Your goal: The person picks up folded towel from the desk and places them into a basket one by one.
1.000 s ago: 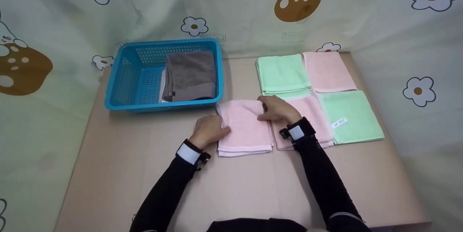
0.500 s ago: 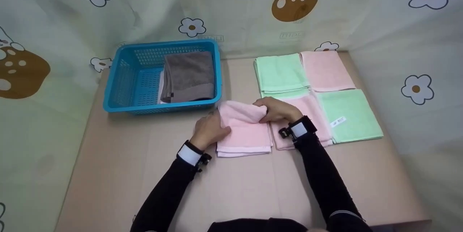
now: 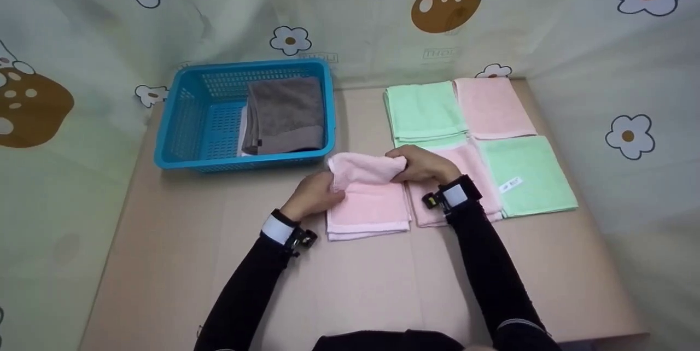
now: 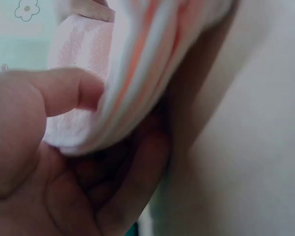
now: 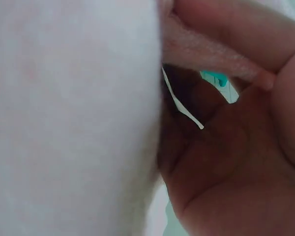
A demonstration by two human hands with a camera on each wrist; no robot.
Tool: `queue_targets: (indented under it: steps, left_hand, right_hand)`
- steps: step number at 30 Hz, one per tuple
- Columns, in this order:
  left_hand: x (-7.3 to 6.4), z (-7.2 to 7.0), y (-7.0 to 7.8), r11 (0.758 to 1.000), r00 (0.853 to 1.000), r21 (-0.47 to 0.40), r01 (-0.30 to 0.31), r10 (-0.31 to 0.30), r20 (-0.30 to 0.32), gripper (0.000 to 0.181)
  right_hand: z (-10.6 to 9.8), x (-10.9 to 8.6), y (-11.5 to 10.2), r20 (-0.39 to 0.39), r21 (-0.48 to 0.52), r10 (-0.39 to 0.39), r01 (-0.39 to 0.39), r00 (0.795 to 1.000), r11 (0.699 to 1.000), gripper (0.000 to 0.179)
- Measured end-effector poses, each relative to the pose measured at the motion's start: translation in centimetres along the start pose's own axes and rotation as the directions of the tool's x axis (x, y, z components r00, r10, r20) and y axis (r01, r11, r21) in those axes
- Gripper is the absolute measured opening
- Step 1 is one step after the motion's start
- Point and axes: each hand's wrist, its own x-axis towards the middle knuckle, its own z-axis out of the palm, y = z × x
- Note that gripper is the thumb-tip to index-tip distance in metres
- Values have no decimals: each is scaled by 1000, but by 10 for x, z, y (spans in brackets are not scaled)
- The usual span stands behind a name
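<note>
A pink towel (image 3: 374,206) lies folded on the table in the head view, its far edge lifted and turned over toward the near side. My left hand (image 3: 311,197) pinches the left side of that raised edge; in the left wrist view the thumb (image 4: 64,93) lies over the layered towel (image 4: 137,69) with curled fingers beneath. At the right corner, my right hand (image 3: 424,165) grips the same edge between thumb and fingers. In the right wrist view the towel (image 5: 73,118) fills the left half, beside the curled palm (image 5: 226,162).
A blue basket (image 3: 186,163) at the back left holds a folded grey towel (image 3: 287,113) and something white beside it. To the right lie folded green towels (image 3: 426,110) and pink towels (image 3: 495,107) in a two-by-two block; my right hand overlaps the nearest pink one. Patterned cloth (image 3: 361,23) hangs behind the table.
The pink towel's far edge has been lifted and bent toward the near side, the right corner first, then the left. Both hands stay at its sides, now gripping the edge.
</note>
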Motion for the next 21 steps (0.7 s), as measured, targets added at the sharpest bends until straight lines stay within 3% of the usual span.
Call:
queue_targets:
  steps: [6,8,11,16,21]
  left_hand:
    - [-2,-4,1,993,999,-107,-40,44,31,28]
    - [-7,-8,7,991,997,-128,-47,53,47,33]
    - [-17,-18,19,984,992,-138,-110,119,53,37]
    - [-33,-42,38,945,961,-184,-272,277,4,46]
    - [-41,-54,44,915,939,-226,-334,343,-1,53]
  right_hand:
    - [-5,-3,1,10,-32,-10,10,1000,999,37]
    - [-9,-6,0,15,-14,-23,24,1000,1000,36]
    - [-20,-14,-7,2,30,-52,52,999,998,32]
    - [-38,-34,-29,-73,74,-123,128,990,989,28]
    - [-45,-47,-41,-111,155,-153,170,982,973,26]
